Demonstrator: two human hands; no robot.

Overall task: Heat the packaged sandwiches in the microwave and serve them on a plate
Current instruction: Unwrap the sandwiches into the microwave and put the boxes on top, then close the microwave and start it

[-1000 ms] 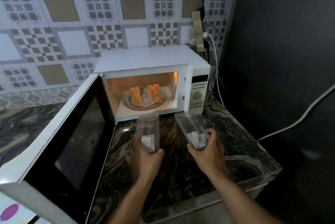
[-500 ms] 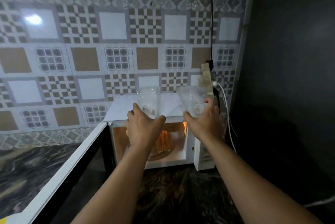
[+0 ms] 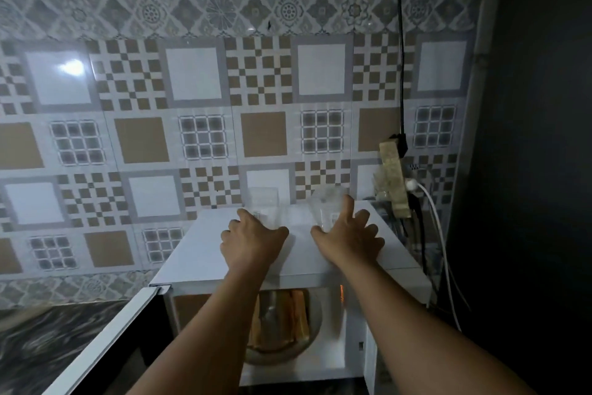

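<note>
The white microwave [image 3: 205, 253] stands with its door [image 3: 105, 340] swung open to the left and its inside lit. Inside it, orange-brown sandwiches [image 3: 298, 314] stand on a plate [image 3: 315, 329]. Two empty clear plastic sandwich packages stand upright at the back of the microwave's top. My left hand [image 3: 253, 241] grips the base of the left package [image 3: 262, 201] between thumb and forefinger. My right hand [image 3: 349, 237] has its fingers spread, and the right package [image 3: 325, 202] stands between its thumb and forefinger.
A power strip [image 3: 394, 180] hangs on the tiled wall right of the microwave, with black and white cables [image 3: 439, 234] trailing down beside it. Dark marble counter [image 3: 38, 340] lies to the left under the open door. A dark wall closes the right side.
Both hands have lifted the two clear packages from counter level in front of the microwave up onto its top. My view has tilted upward. My right hand's fingers have spread.
</note>
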